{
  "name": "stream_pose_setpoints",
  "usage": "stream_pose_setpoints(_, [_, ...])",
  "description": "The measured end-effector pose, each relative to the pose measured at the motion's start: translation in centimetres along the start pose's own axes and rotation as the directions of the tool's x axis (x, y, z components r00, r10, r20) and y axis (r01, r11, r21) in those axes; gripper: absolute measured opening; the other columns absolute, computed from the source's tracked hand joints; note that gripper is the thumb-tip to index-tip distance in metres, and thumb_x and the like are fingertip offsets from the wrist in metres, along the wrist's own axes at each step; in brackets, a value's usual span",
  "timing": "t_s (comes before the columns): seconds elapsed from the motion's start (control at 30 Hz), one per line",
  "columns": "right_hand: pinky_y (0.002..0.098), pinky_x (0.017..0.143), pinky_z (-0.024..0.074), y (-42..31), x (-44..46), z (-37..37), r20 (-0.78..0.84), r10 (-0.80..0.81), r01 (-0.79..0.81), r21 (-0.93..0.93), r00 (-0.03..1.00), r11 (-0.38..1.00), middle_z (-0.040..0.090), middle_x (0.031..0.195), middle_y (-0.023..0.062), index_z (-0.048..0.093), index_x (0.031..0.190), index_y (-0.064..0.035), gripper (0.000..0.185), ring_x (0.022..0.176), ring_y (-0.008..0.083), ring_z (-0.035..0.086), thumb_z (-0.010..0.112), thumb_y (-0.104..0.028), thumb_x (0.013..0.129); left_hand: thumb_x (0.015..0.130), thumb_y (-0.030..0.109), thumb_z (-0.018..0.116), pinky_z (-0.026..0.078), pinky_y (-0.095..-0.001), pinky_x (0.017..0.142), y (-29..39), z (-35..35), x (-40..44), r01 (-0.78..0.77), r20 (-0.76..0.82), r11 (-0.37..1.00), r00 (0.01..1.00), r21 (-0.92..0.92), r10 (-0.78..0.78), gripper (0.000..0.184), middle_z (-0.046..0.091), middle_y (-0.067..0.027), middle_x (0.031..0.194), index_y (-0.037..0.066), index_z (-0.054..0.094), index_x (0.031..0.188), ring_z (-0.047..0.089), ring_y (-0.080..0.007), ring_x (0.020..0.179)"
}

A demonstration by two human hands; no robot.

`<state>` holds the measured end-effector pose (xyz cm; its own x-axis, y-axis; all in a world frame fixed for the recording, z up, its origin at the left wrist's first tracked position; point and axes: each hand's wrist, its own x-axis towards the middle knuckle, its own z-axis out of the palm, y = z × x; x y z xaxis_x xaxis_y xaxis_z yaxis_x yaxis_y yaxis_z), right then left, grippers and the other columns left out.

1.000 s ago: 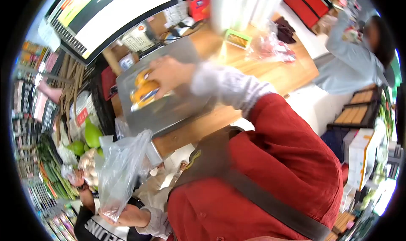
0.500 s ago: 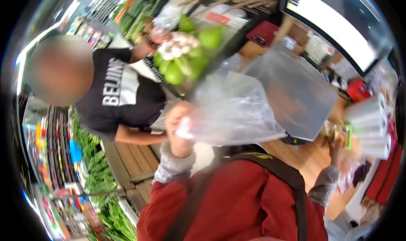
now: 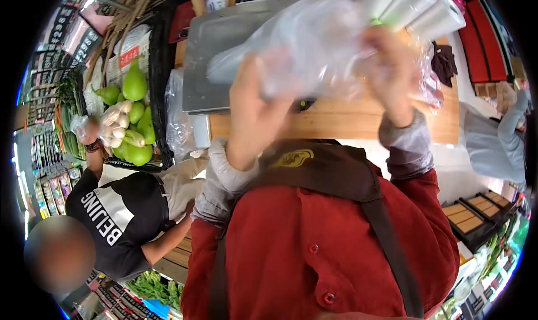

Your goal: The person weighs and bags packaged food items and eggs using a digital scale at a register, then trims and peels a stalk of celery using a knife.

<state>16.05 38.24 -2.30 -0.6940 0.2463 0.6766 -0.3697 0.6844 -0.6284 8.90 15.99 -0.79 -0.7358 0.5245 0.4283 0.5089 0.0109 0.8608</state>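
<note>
A clear plastic bag (image 3: 308,45), smeared by motion, is held up between my hands over a grey flat-topped device (image 3: 207,39) on the counter. My left hand (image 3: 252,104) is closed on the lower left side of the bag. At the bag's right end is my right hand (image 3: 389,73), blurred, its fingers curled against the plastic. Whatever lies inside the bag is too blurred to make out.
Rolls of plastic bags (image 3: 400,6) stand at the back of the wooden counter (image 3: 336,118). At left, a black crate (image 3: 159,90) holds green gourds (image 3: 134,84). A person in a black shirt (image 3: 120,213) holds pale bulb-like vegetables (image 3: 115,123) there. Another person in grey (image 3: 493,135) is at right.
The view has turned toward the counter. My left hand has brought the bag over the grey device, and my right hand has come from the counter's right side to the bag.
</note>
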Motion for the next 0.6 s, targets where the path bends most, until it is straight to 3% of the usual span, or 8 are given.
stream_pose_setpoints(0.07, [0.0289,0.07,0.0497,3.0,-1.1,-4.4,-0.363,-0.013,-0.066,-0.205,0.932,0.977,0.063,0.093,0.0096,0.061,0.101,-0.0001,0.018,0.08,0.0191,0.062,0.056,0.0,0.083,0.082,0.003,0.064,0.045,-0.0269,0.079,-0.8,0.2,-0.2,-0.061,-0.031,0.986,0.997,0.153,0.067,0.03,0.06,-0.0063,0.095,-0.002,0.057,0.111,0.057,-0.0157,0.089])
stream_pose_setpoints(0.17, [0.0296,0.071,0.05,7.2,-4.6,-10.1,-0.533,0.044,-0.204,-0.245,0.845,0.948,0.064,0.094,0.0117,0.062,0.103,-0.0017,0.02,0.082,0.0223,0.064,0.058,-0.001,0.084,0.077,0.008,0.07,0.045,-0.0304,0.079,-2.7,1.0,-3.2,-0.071,0.154,0.93,0.988,0.361,0.016,0.027,0.058,-0.007,0.096,0.005,0.063,0.102,0.055,-0.0203,0.09])
stream_pose_setpoints(0.23, [0.0336,0.076,0.0506,11.7,-8.3,-12.1,-0.215,0.212,-0.301,-0.617,0.953,0.727,0.065,0.096,0.0154,0.06,0.113,-0.0047,0.029,0.087,0.0287,0.065,0.062,-0.009,0.084,0.07,0.014,0.073,0.042,-0.0407,0.09,-4.0,2.6,-4.7,-0.253,0.354,0.792,0.934,0.555,0.05,0.028,0.054,-0.0089,0.11,0.01,0.066,0.097,0.051,-0.03,0.102])
stream_pose_setpoints(0.27, [0.0388,0.081,0.0503,12.9,-9.9,-12.0,-0.115,0.624,-0.54,-0.636,0.773,0.551,0.061,0.11,0.0199,0.052,0.125,-0.0088,0.047,0.095,0.0338,0.063,0.067,-0.021,0.082,0.07,0.014,0.073,0.042,-0.0407,0.09,-4.4,3.6,-4.9,-0.25,0.355,0.794,0.934,0.554,0.046,0.028,0.054,-0.0089,0.11,0.01,0.066,0.097,0.051,-0.03,0.102])
stream_pose_setpoints(0.33, [0.0406,0.092,0.045,14.4,-13.1,-11.2,0.067,0.765,-0.403,-0.818,0.64,0.41,0.051,0.126,0.0221,0.045,0.132,-0.0086,0.062,0.112,0.0342,0.054,0.069,-0.03,0.079,0.073,0.017,0.07,0.034,-0.0474,0.101,-5.6,5.6,-4.6,-0.407,0.441,0.659,0.889,0.633,0.126,0.023,0.05,-0.0104,0.124,0.011,0.067,0.094,0.042,-0.0324,0.12])
stream_pose_setpoints(0.37, [0.041,0.091,0.0452,14.1,-13.0,-10.7,0.029,0.721,-0.414,-0.803,0.692,0.43,0.048,0.128,0.0226,0.042,0.134,-0.0101,0.066,0.113,0.0356,0.053,0.07,-0.031,0.078,0.075,0.017,0.065,0.024,-0.0527,0.108,-7.1,6.5,-4.9,-0.409,0.482,0.657,0.872,0.633,0.078,0.016,0.041,-0.0128,0.136,0.011,0.067,0.09,0.031,-0.0346,0.132])
stream_pose_setpoints(0.47, [0.042,0.09,0.0457,12.0,-11.7,-8.9,-0.08,0.647,-0.477,-0.744,0.759,0.468,0.046,0.13,0.022,0.044,0.132,-0.0101,0.064,0.113,0.0386,0.051,0.07,-0.031,0.078,0.075,0.015,0.062,0.022,-0.054,0.109,-7.9,7.9,-4.0,-0.525,0.623,0.513,0.782,0.68,-0.027,0.009,0.04,-0.0134,0.139,0.01,0.065,0.082,0.028,-0.0346,0.134])
stream_pose_setpoints(0.6, [0.0428,0.086,0.0456,14.1,-12.6,-9.4,0.034,0.421,-0.258,-0.745,0.907,0.616,0.061,0.106,0.0203,0.051,0.123,-0.0055,0.052,0.101,0.04,0.057,0.07,-0.026,0.079,0.075,0.016,0.062,0.02,-0.0562,0.109,-8.9,8.7,-4.5,-0.495,0.585,0.566,0.81,0.659,0.028,0.011,0.035,-0.0129,0.144,0.01,0.06,0.066,0.027,-0.0337,0.136])
